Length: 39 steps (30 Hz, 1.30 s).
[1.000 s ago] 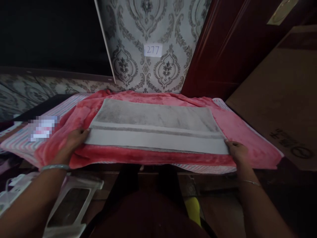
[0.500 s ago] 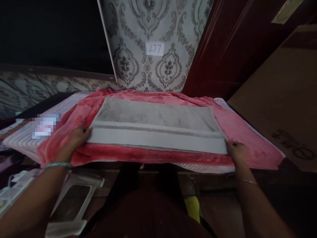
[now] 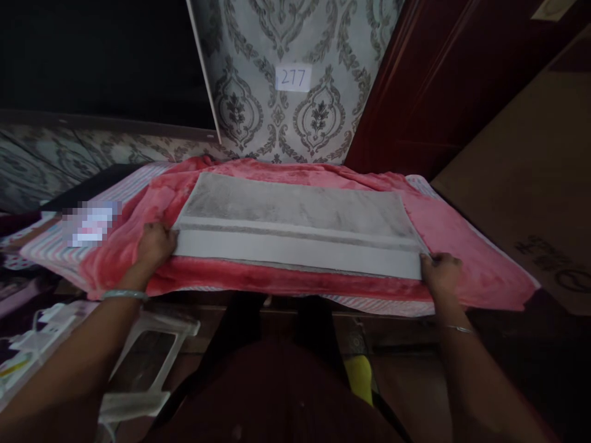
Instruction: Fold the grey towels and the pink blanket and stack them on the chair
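Observation:
A grey towel (image 3: pixel 295 224) with a pale band along its near edge lies flat on a pink-red fleece blanket (image 3: pixel 462 246) that covers a table. My left hand (image 3: pixel 154 246) pinches the towel's near left corner, fingers closed on the cloth. My right hand (image 3: pixel 441 274) grips the near right corner in the same way. Both arms reach forward from the bottom of the head view.
A striped cloth (image 3: pixel 50 246) shows under the blanket at the left. A patterned wall with a paper label "277" (image 3: pixel 293 78) rises behind. A dark red door (image 3: pixel 438 80) and a cardboard box (image 3: pixel 530 172) stand at the right. A white plastic stool (image 3: pixel 143 351) sits low left.
Both hands have closed on the towel's near corners and shifted slightly forward; the view has tilted a little downward.

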### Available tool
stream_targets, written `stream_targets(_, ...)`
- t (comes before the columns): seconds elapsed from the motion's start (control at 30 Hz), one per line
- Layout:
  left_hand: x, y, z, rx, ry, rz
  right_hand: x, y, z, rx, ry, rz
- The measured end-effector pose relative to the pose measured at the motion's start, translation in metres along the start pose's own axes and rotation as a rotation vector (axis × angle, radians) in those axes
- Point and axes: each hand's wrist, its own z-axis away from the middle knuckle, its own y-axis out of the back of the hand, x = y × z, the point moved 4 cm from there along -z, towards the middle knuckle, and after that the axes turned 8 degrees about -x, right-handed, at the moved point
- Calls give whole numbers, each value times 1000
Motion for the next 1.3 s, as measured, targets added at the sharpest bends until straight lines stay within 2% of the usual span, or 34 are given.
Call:
stream_targets(0.07, 3, 2, 2, 172, -66, 13, -9, 10, 3, 55, -22, -45)
stream_targets(0.1, 11, 2, 5, 261, -141, 13, -22, 15, 7, 92, 11, -81)
stream_targets(0.17, 41, -3, 17, 351, -373, 38, -65, 25, 23, 134, 217, -205)
stream_targets(0.2, 62, -9, 25, 353, -508, 72, -93, 28, 35, 124, 353, -306)
stream_targets(0.3, 137, -31, 61, 206, -991, 174, -182, 24, 82, -43, 695, -549)
stream_targets(0.37, 176, -43, 83, 149, -1176, 189, -227, 17, 110, -150, 816, -618)
stream_targets(0.43, 199, -53, 95, 124, -1247, 175, -252, 9, 129, -216, 864, -627)
stream_targets(0.5, 206, -60, 99, 108, -1254, 152, -259, 2, 137, -243, 867, -608)
stream_targets(0.63, 204, -67, 98, 100, -1253, 87, -253, -3, 137, -248, 883, -569)
stream_targets(0.9, 205, -78, 108, 254, -1237, 19, -257, 1, 142, -212, 894, -595)
stream_targets(1.0, 201, -78, 113, 275, -1219, 29, -256, 2, 147, -191, 890, -618)
stream_targets(1.07, 199, -73, 113, 247, -1233, 59, -256, 4, 146, -212, 889, -641)
stream_targets(1.17, 205, -60, 102, 164, -1227, 118, -260, 9, 131, -269, 860, -601)
stream_targets(1.3, 228, -43, 78, 161, -1105, 141, -258, 18, 86, -285, 708, -316)
